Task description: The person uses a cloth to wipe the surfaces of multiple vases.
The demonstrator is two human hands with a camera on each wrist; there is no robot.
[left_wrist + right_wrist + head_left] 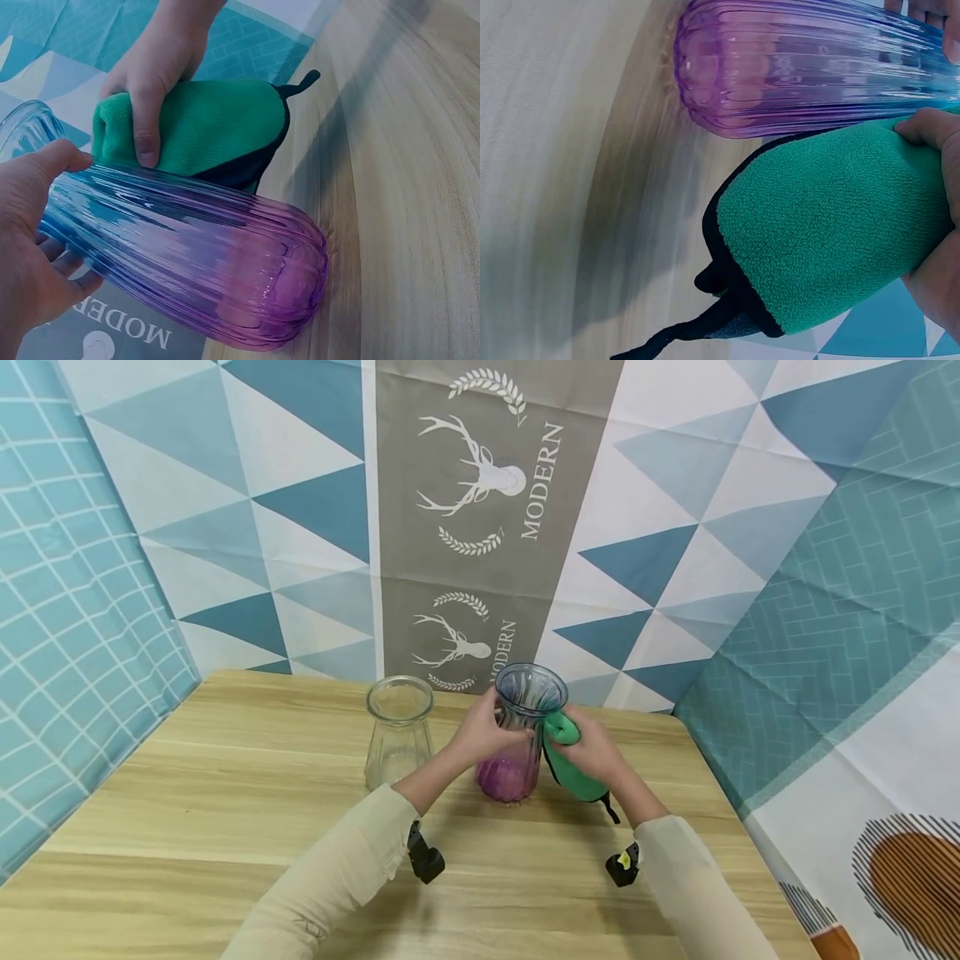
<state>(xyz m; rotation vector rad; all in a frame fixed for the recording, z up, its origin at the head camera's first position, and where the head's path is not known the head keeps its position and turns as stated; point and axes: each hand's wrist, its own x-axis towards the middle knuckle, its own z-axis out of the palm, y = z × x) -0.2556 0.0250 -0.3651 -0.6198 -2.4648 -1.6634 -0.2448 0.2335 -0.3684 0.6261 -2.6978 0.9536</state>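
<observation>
A ribbed glass vase (510,768), blue at the rim and purple at the base, stands close to the wall end of the table. My left hand (480,731) grips it around the neck, thumb on one side and fingers on the other, as the left wrist view shows. In my right hand (592,747) is a green cleaning cloth (832,217) with black edging and a black loop. The folded cloth lies against the vase's right side, pinched between thumb and fingers. Part of the right hand's fingers is hidden behind the cloth.
A clear glass vase (400,739) stands just left of the coloured one, beside my left forearm. The wooden table (187,827) ends at a patterned cloth wall (315,527) behind the vases. More patterned cloth hangs at both sides.
</observation>
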